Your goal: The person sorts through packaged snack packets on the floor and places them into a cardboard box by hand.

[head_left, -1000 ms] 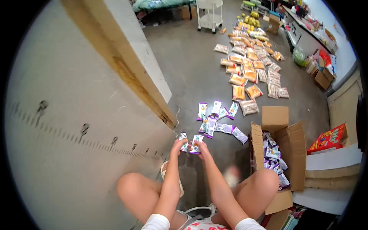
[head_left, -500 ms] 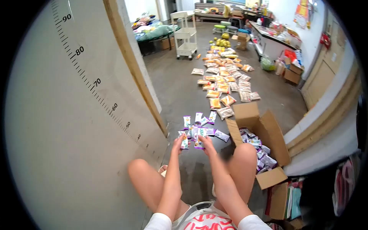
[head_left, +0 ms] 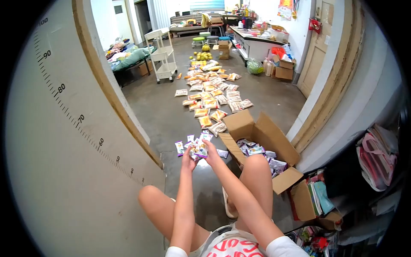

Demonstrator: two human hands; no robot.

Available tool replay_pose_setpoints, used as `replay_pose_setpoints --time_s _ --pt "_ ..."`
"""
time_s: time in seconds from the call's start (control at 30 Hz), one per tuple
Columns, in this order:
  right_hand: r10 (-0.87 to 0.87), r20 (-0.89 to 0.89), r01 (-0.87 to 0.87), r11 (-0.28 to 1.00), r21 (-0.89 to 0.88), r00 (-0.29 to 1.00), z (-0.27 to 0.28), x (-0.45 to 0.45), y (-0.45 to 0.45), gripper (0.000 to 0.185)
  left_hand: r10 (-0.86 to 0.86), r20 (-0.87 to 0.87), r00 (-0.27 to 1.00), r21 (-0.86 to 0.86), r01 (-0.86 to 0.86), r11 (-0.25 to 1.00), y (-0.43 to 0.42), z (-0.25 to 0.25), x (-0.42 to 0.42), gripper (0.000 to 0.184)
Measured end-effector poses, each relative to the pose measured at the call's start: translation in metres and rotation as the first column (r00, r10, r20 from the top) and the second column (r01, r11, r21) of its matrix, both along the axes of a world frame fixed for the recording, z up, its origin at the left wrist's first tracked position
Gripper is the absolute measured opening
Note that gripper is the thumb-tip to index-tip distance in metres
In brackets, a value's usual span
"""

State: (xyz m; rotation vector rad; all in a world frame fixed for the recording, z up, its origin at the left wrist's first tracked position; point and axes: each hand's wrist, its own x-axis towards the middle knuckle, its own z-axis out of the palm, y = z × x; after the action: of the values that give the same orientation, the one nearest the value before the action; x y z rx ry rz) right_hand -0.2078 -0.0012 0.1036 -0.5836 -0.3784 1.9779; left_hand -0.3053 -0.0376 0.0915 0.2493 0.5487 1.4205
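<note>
Both my hands are held out low over the floor, brought close together around several small white-and-purple snack packets (head_left: 200, 147). My left hand (head_left: 188, 160) is closed on packets at the left of the bunch. At the right, my right hand (head_left: 211, 154) grips a packet, its thumb along the edge. More of these packets lie on the floor by the hands, one upright-looking packet (head_left: 179, 148) to the left and another packet (head_left: 222, 153) to the right. An open cardboard box (head_left: 274, 136) beside my right knee contains many similar packets (head_left: 256, 150).
Rows of orange-and-white food bags (head_left: 209, 103) stretch away ahead, with yellow-green round fruit (head_left: 203, 56) beyond. A white trolley (head_left: 163, 55) stands at the left. A wall panel with a height scale (head_left: 77, 141) is close on my left; a box of books (head_left: 309, 199) sits at right.
My hands have come together, joining their packets into one bunch. The camera view has turned right, so the room and the box appear shifted left.
</note>
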Motion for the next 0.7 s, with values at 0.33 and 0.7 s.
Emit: replay_pose_setpoints --time_s 0.33,0.7 --pt "-0.445 0.236 0.472 0.879 -0.071 0.864 -0.008 0.040 -0.006 0.019 -0.183 0.153 0.971 0.036 0.179 0.983 0.007 -0.036 0.033 0.035" --pt "-0.607 0.485 0.666 0.743 0.068 0.629 -0.057 0.088 -0.038 0.024 -0.159 -0.071 0.985 -0.167 0.145 0.975 0.006 -0.075 0.046 0.035"
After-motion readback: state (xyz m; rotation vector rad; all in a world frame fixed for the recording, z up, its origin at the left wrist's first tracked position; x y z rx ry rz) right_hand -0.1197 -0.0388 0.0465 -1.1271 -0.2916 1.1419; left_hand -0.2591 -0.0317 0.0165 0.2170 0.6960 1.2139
